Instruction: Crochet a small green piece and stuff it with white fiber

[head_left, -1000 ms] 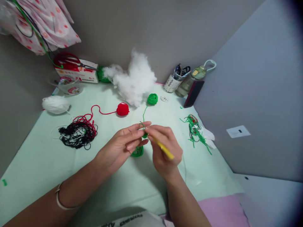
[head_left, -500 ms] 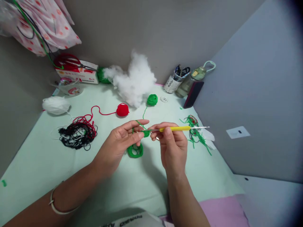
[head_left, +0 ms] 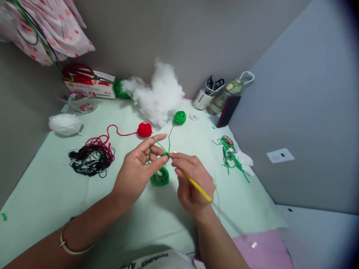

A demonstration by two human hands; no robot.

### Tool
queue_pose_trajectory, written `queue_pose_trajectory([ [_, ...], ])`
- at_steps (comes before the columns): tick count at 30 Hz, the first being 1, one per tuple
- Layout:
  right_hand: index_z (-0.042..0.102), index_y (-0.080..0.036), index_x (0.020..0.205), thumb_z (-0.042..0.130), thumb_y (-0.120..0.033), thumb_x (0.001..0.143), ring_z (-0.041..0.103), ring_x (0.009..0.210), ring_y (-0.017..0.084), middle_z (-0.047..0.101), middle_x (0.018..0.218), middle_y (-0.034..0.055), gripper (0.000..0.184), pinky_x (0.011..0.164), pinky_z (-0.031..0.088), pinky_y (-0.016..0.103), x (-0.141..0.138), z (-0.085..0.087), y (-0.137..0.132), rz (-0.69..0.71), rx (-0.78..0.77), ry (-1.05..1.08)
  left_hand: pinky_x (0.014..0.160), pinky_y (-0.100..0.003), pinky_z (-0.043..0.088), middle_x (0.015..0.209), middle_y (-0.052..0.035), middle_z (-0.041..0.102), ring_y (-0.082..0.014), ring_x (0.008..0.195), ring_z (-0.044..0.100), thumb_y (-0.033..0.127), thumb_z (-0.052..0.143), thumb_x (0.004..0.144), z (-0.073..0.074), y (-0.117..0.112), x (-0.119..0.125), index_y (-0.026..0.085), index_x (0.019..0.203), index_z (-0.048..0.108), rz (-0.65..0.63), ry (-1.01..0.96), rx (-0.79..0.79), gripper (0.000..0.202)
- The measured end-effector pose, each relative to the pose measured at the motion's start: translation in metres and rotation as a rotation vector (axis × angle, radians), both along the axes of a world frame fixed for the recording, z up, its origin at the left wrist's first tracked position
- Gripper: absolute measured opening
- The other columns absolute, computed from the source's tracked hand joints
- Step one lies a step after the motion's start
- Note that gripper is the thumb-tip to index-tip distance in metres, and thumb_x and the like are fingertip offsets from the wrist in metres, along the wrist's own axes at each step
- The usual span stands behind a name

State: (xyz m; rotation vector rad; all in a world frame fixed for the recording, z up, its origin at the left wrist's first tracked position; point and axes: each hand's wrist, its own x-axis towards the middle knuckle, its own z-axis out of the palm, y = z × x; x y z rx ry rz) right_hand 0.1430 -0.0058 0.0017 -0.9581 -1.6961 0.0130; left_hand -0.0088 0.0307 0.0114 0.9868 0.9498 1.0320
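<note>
My left hand [head_left: 137, 170] pinches a small green crochet piece [head_left: 160, 176] between thumb and fingers, with green yarn looped over the raised index finger. The strand runs up to a green yarn ball [head_left: 180, 117] farther back on the pale green table [head_left: 56, 186]. My right hand [head_left: 193, 179] grips a yellow-handled crochet hook [head_left: 198, 188], its metal tip at the yarn beside my left fingertips and its handle pointing back toward my wrist.
A red yarn ball [head_left: 144, 129], a black-and-red thread tangle [head_left: 92, 155], white yarn [head_left: 65, 124] and white stuffing [head_left: 159, 93] lie behind. Green scraps [head_left: 231, 153] sit to the right. A jar of tools [head_left: 204, 97], a bottle [head_left: 224, 98] and a box [head_left: 92, 87] line the back wall.
The hook swung from lying level, pointing right, to slanting down toward my wrist. My left index finger lifted, spreading the yarn loop wider.
</note>
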Motion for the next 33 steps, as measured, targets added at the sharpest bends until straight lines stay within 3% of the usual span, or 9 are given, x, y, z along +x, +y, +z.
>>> queue_pose_trajectory([
  [6,0.070,-0.026,0.114,0.051,-0.011,0.101,0.072,0.072,0.015,0.078,0.099,0.0037,0.027,0.063,0.060,0.032,0.003,0.003,0.001,0.054,-0.171,0.241,0.073,-0.021,0.047,0.090,0.0030,0.060,-0.0094,0.075,0.051,0.024,0.080,0.085,0.003,0.000,-0.002,0.030,0.126,0.073,-0.001,0.076,0.068,0.043],
  [11,0.070,-0.026,0.120,0.058,-0.010,0.098,0.073,0.087,0.018,0.076,0.101,0.0055,0.030,0.073,0.062,0.032,0.000,-0.008,0.001,-0.086,-0.033,-0.084,0.066,-0.020,0.046,0.088,0.0032,0.060,-0.0087,0.069,0.049,0.018,0.081,0.080,0.005,-0.007,0.004,0.029,0.125,0.074,0.077,0.103,0.092,0.047],
  [14,0.073,-0.026,0.121,0.065,-0.010,0.094,0.073,0.091,0.018,0.074,0.106,0.0060,0.032,0.076,0.062,0.030,0.000,-0.011,-0.001,-0.151,0.024,-0.170,0.061,-0.019,0.045,0.075,0.0056,0.057,-0.0060,0.056,0.041,0.023,0.083,0.079,0.008,-0.006,0.004,0.025,0.131,0.071,-0.090,-0.133,-0.139,0.053],
  [18,0.074,-0.026,0.112,0.056,-0.014,0.101,0.072,0.082,0.017,0.075,0.098,0.0049,0.025,0.067,0.061,0.031,0.001,-0.001,0.000,-0.024,-0.125,0.270,0.076,-0.020,0.052,0.052,0.0134,0.033,-0.0026,0.046,0.021,0.022,0.080,0.085,0.012,0.003,-0.001,0.017,0.122,0.076,-0.211,-0.376,-0.343,0.037],
  [22,0.076,-0.025,0.100,0.056,-0.023,0.103,0.069,0.070,0.014,0.074,0.092,0.0031,0.021,0.061,0.059,0.030,0.000,0.007,0.005,0.111,-0.325,0.580,0.065,-0.015,0.046,0.069,0.0078,0.058,-0.0006,0.048,0.024,0.020,0.080,0.086,0.012,0.004,-0.003,0.022,0.122,0.077,-0.202,-0.365,-0.273,0.036],
  [25,0.077,-0.026,0.102,0.059,-0.020,0.101,0.072,0.083,0.018,0.077,0.094,0.0036,0.019,0.070,0.062,0.034,-0.003,0.004,0.006,0.078,-0.323,0.471,0.054,-0.014,0.038,0.087,0.0034,0.067,-0.0015,0.055,0.037,0.022,0.082,0.085,0.010,0.001,0.001,0.025,0.122,0.077,-0.171,-0.306,-0.217,0.038],
  [29,0.075,-0.029,0.118,0.061,-0.011,0.097,0.074,0.094,0.020,0.077,0.106,0.0060,0.032,0.078,0.063,0.037,-0.003,-0.004,0.001,-0.018,-0.167,0.149,0.049,-0.015,0.032,0.077,0.0049,0.064,-0.0026,0.053,0.037,0.021,0.085,0.081,0.008,-0.001,0.007,0.025,0.123,0.076,-0.094,-0.326,-0.235,0.042],
  [31,0.074,-0.030,0.121,0.063,-0.009,0.095,0.073,0.098,0.021,0.077,0.112,0.0072,0.036,0.079,0.064,0.037,-0.001,-0.005,0.000,-0.042,-0.117,0.043,0.055,-0.014,0.040,0.061,0.0083,0.052,-0.0024,0.048,0.029,0.021,0.082,0.084,0.008,0.000,0.006,0.020,0.117,0.079,-0.141,-0.385,-0.331,0.033],
  [33,0.076,-0.029,0.116,0.061,-0.012,0.097,0.074,0.092,0.020,0.077,0.106,0.0064,0.029,0.075,0.063,0.035,0.003,-0.003,0.002,-0.037,-0.153,0.153,0.067,-0.016,0.049,0.051,0.0111,0.035,-0.0030,0.046,0.025,0.021,0.079,0.086,0.007,0.002,0.004,0.016,0.111,0.081,-0.186,-0.451,-0.405,0.026],
])
